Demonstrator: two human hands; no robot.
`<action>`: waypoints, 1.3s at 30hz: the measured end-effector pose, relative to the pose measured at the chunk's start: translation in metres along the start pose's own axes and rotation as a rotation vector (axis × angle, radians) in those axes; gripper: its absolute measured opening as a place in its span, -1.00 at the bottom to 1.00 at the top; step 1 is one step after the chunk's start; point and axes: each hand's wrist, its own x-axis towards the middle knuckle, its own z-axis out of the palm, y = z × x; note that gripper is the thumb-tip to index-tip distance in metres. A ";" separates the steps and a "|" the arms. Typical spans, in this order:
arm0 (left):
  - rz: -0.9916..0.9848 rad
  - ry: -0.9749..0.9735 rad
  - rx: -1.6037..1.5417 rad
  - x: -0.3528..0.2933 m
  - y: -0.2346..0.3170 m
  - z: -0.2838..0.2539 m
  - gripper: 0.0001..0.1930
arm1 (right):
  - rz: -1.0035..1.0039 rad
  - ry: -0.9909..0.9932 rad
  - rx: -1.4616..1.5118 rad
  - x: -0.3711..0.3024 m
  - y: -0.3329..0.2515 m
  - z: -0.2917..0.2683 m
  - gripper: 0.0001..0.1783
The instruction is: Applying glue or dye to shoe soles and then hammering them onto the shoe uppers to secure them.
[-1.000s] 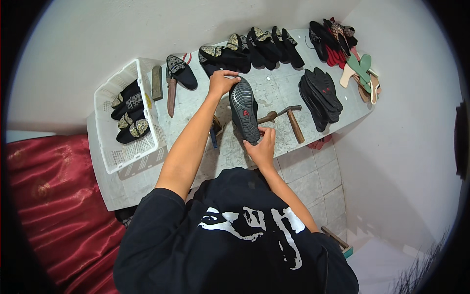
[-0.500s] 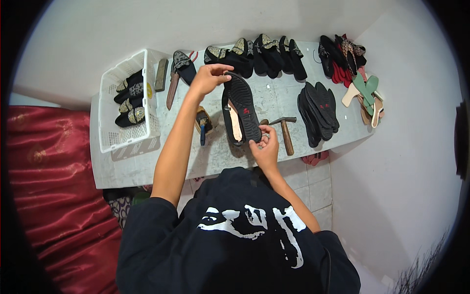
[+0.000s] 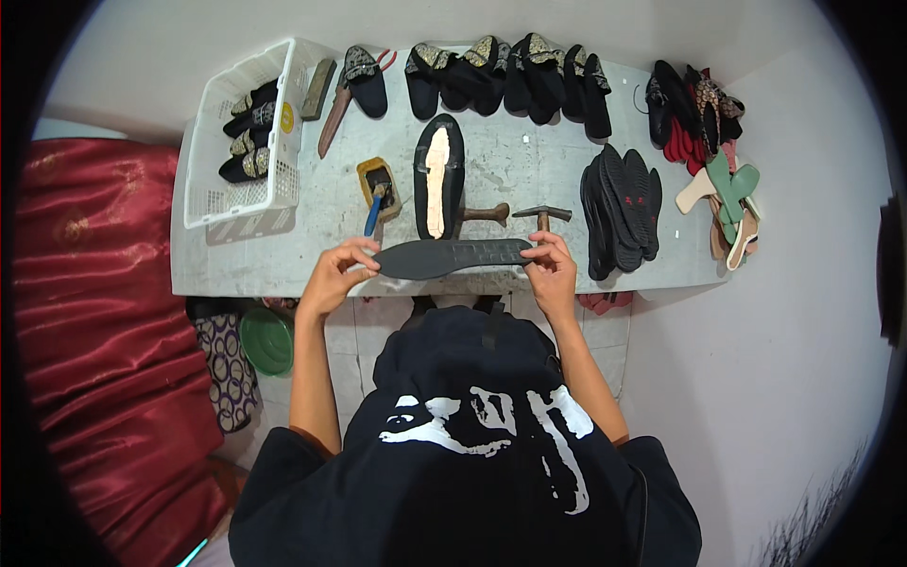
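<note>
A black shoe sole (image 3: 452,259) is stretched crosswise between my two hands, above the table's near edge. My left hand (image 3: 336,274) pinches its rounded left end, and my right hand (image 3: 551,268) grips the other end. Just beyond the sole, a black shoe (image 3: 453,180) lies bottom up, with a pale strip along its underside. A hammer (image 3: 542,215) stands out past my right hand, its handle mostly hidden by that hand. Left of the upturned shoe sits a small yellowish container (image 3: 394,198) of dark stuff, with a blue-handled brush (image 3: 375,210) in it.
On the grey table (image 3: 312,255), a white basket (image 3: 283,142) of patterned shoes stands at left. Finished-looking black shoes (image 3: 539,80) line the back. Stacked black soles (image 3: 624,213) lie at right, near green and beige sole pieces (image 3: 727,189). A red curtain (image 3: 104,312) hangs at left.
The sole has come off the upturned shoe, turned crosswise and moved toward me. My left hand has drawn back from the shoe's far end. The whole view has shifted somewhat.
</note>
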 end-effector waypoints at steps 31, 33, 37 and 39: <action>-0.386 0.576 -0.255 0.019 -0.207 -0.016 -0.78 | 0.044 -0.242 -0.579 -0.002 0.133 0.084 -0.43; -0.390 0.607 -0.227 0.019 -0.206 -0.034 -0.78 | 0.020 -0.192 -0.598 0.003 0.130 0.109 -0.44; -0.379 0.695 -0.156 0.016 -0.204 -0.058 -0.80 | 0.084 -0.218 -0.684 0.005 0.124 0.147 -0.49; -0.380 0.711 -0.126 0.014 -0.203 -0.074 -0.80 | 0.019 -0.212 -0.676 0.002 0.136 0.161 -0.45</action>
